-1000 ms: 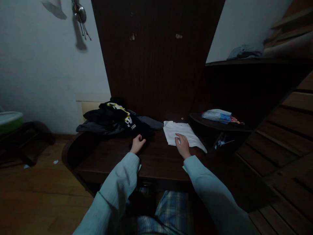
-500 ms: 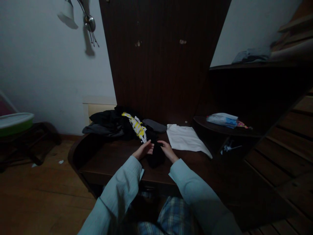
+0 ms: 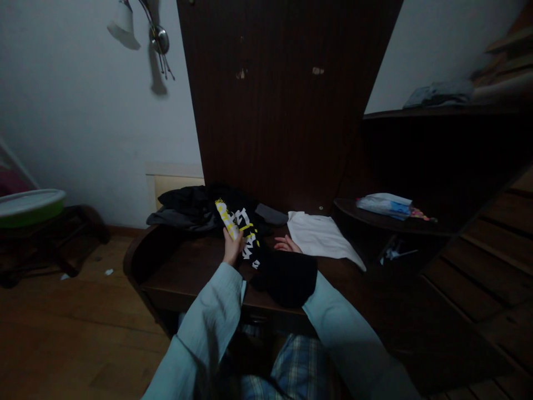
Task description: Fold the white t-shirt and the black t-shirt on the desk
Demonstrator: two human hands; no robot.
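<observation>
Black printed garment [image 3: 289, 280]: one, over the bench [image 3: 179, 269], stretching from left hand [image 3: 234, 244] to right wrist.
Left hand: pinching the print.
Right hand [image 3: 288, 244]: loosely spread past the fabric (draped or worn, cannot tell).
White cloth [image 3: 320, 234]: one, alongside.
Since earlier: drawn over right wrist.

Dim light. Pale plain wall [image 3: 79, 122], bearing a silver metal lamp [image 3: 159, 40] with white flared shade. Tall dark-brown wooden panel [image 3: 283, 128], two chipped patches, rises behind a dark wooden bench [image 3: 179, 272] with rounded end. Rounded dark shelf [image 3: 391, 224] at right; orange-brown plank floor [image 3: 62, 344] at left.
</observation>
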